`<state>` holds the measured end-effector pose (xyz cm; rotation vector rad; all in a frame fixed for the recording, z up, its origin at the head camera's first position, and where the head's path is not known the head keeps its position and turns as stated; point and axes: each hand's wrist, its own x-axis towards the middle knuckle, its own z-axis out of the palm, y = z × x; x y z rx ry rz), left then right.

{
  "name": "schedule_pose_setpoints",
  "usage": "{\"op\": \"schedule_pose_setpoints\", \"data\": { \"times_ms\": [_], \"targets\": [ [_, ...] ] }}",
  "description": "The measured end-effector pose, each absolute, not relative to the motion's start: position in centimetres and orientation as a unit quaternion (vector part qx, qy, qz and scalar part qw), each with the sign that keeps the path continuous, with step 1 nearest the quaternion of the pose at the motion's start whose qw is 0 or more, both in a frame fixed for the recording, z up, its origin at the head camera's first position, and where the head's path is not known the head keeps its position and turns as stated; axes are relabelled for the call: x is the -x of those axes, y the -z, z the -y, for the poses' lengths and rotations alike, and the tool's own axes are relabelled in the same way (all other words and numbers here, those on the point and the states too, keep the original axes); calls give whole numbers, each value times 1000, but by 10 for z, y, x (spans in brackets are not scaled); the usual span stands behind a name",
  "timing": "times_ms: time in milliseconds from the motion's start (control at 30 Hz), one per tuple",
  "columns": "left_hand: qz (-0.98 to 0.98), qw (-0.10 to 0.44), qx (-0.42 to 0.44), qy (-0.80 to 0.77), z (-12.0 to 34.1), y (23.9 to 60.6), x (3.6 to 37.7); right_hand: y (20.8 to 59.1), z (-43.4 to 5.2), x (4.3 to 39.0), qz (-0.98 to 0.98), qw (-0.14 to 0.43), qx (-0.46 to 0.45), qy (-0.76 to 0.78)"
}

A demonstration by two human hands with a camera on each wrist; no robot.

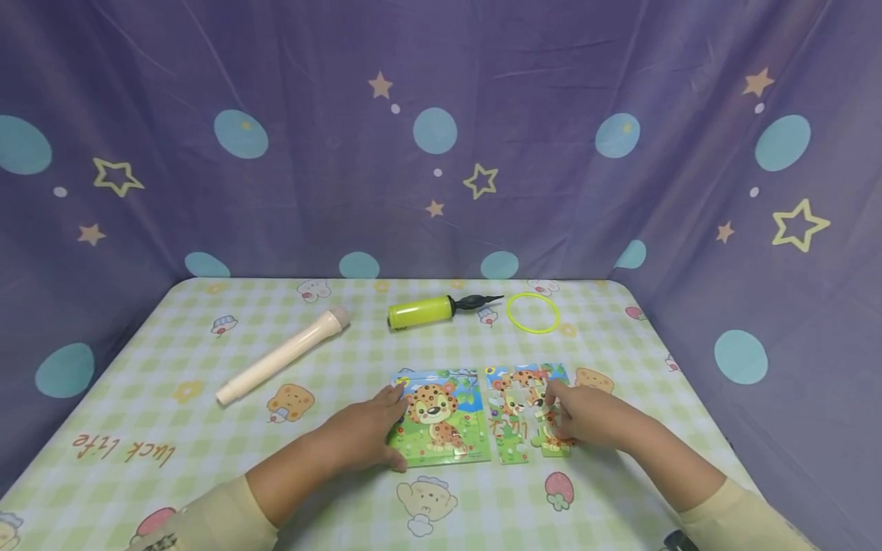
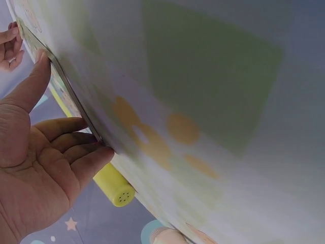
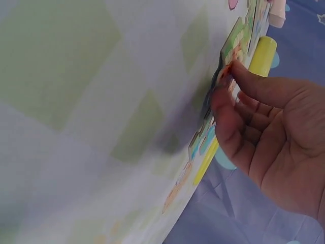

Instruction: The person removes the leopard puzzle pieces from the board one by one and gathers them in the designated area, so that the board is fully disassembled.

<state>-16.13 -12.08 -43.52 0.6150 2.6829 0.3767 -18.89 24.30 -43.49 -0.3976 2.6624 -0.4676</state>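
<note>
A picture board (image 1: 448, 421) with a cartoon leopard lies in front of me. Along its left edge rests my left hand (image 1: 368, 428), thumb and fingertips touching the rim, palm off the table in the left wrist view. Just right of the board lie joined jigsaw pieces (image 1: 511, 448) of the same leopard picture, with gaps between some of them. My right hand (image 1: 596, 417) is at their right side. Its thumb and index finger pinch a puzzle piece (image 3: 224, 75) with orange on it, low over the others; the fingers partly cover it.
Behind the puzzle lie a yellow-green hand pump (image 1: 420, 312) with a black nozzle and a yellow ring (image 1: 534, 313). A pale cream stick (image 1: 282, 356) with a wider end lies at the left. A checked cloth (image 1: 331, 490) covers the table, and a purple curtain (image 1: 441, 214) hangs behind it.
</note>
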Motion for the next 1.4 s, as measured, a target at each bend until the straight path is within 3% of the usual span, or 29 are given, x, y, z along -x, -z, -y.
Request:
{"op": "schedule_pose_setpoints", "data": {
  "times_ms": [400, 633, 900, 1400],
  "targets": [
    [-950, 176, -221, -131, 121, 435, 160, 430, -224, 191, -959, 147, 196, 143],
    [-950, 174, -225, -130, 122, 435, 160, 432, -187, 192, -937, 148, 270, 165],
    [-950, 171, -230, -121, 122, 436, 160, 445, -150, 189, -917, 123, 368, 89],
    [-950, 168, -233, -121, 122, 438, 159, 443, -136, 182, -919, 136, 349, 120]
  ]
}}
